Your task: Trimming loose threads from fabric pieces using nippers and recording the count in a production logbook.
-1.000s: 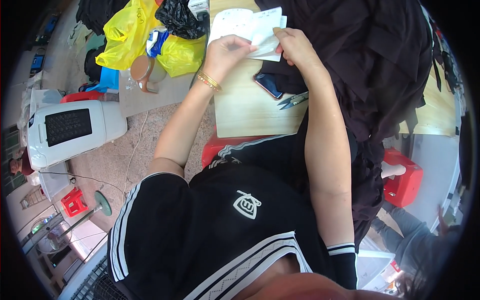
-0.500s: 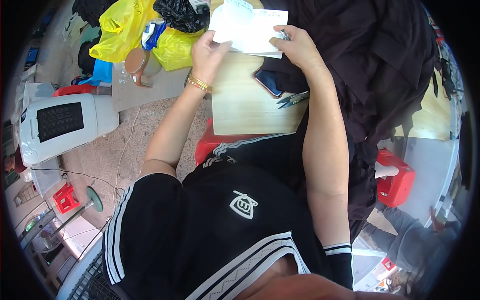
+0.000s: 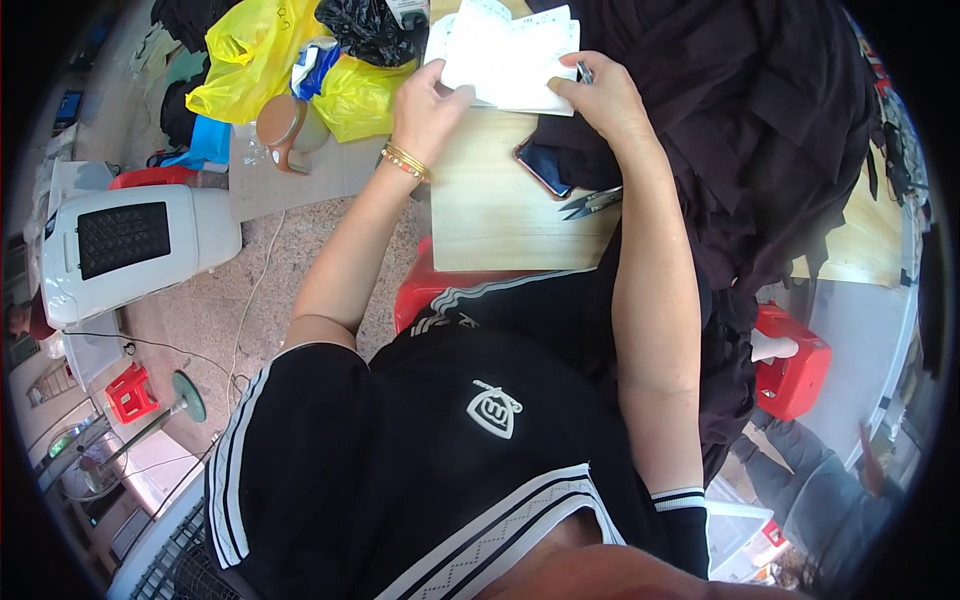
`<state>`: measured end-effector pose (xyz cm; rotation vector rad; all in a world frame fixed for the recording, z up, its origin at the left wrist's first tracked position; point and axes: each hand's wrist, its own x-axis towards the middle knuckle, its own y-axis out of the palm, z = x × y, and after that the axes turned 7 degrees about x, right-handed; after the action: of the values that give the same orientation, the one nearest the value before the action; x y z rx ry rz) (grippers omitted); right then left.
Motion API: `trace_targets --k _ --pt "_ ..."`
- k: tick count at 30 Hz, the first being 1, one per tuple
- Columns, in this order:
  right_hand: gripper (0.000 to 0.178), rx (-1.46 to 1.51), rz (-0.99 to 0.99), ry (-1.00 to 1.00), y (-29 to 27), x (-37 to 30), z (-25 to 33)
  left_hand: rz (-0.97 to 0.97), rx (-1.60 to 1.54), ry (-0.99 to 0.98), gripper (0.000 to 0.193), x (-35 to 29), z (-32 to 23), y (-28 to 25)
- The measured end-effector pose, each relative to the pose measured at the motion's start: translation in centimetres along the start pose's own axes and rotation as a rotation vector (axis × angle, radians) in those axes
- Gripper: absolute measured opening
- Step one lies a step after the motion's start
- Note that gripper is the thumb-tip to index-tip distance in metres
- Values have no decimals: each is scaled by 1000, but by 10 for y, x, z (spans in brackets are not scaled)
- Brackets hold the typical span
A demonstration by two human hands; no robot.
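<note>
A small open notebook (image 3: 512, 68) with white pages and some handwriting is held up over the wooden table. My left hand (image 3: 432, 112) grips its lower left corner, thumb on the page and fingers behind. Closed on the right edge is my right hand (image 3: 608, 98), which also has a dark, shiny pen (image 3: 584, 70) tucked between its fingers. One leaf stands up at the notebook's top left. Below the notebook, a dark phone (image 3: 543, 168) lies by the cloth, and thread snips (image 3: 590, 203) lie beside my right forearm.
A big heap of dark cloth (image 3: 740, 120) covers the table's right side. Left of the pale wooden table (image 3: 490, 220) are yellow plastic bags (image 3: 255, 60), a black bag (image 3: 370, 30) and a brown-lidded jar (image 3: 280, 122). Red stools (image 3: 790, 360) stand around; a person (image 3: 830, 500) is at lower right.
The whole view has shifted slightly, so table and hands sit a little further right. At the notebook's top left, the raised leaf has changed position. Both hands keep their grip.
</note>
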<state>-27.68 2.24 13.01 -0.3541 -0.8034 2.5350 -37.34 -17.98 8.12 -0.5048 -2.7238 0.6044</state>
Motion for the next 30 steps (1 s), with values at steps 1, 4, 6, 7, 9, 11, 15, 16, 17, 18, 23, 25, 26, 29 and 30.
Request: trace_targets --k 1,4,6,7,9,11,15,16,17,18,23,25,26,29,30 --pt "49 -36 16 -30 1 -1 0 24 12 0 26 1 0 0" --pt "49 -463 -19 -218 10 -19 14 60 110 14 27 6 -3 -4" --pt "48 -529 11 -246 10 -27 33 104 -65 -37 34 7 -7 -6" --pt "48 -600 43 -273 10 -30 38 102 -64 -37 34 9 -9 -7" --pt "54 -681 47 -332 14 -33 37 142 -163 -59 43 13 -15 -9" --pt "55 -769 48 -384 16 -34 38 148 -142 -68 47 15 -25 -9" --pt "57 -809 55 -426 19 -34 36 220 135 -4 63 32 -31 -12" --pt "57 -807 44 -443 20 -33 34 220 134 -6 63 36 -40 -14" --pt "57 -806 34 -459 21 -33 33 273 296 -8 67 42 -51 -16" --pt "57 -806 35 -460 21 -33 33 323 458 -10 71 45 -57 -17" --pt "54 -807 45 -436 22 -35 38 276 599 61 61 53 -46 -8" --pt "57 -774 3 -446 22 -32 30 245 619 88 55 53 -37 -5" --pt "60 -741 -40 -459 23 -31 27 214 575 102 50 53 -32 -5" --pt "60 -660 -81 -316 20 -27 29 177 511 89 38 50 -19 -9" --pt "61 -641 -64 -233 19 -26 31 155 425 89 36 48 -14 -11"
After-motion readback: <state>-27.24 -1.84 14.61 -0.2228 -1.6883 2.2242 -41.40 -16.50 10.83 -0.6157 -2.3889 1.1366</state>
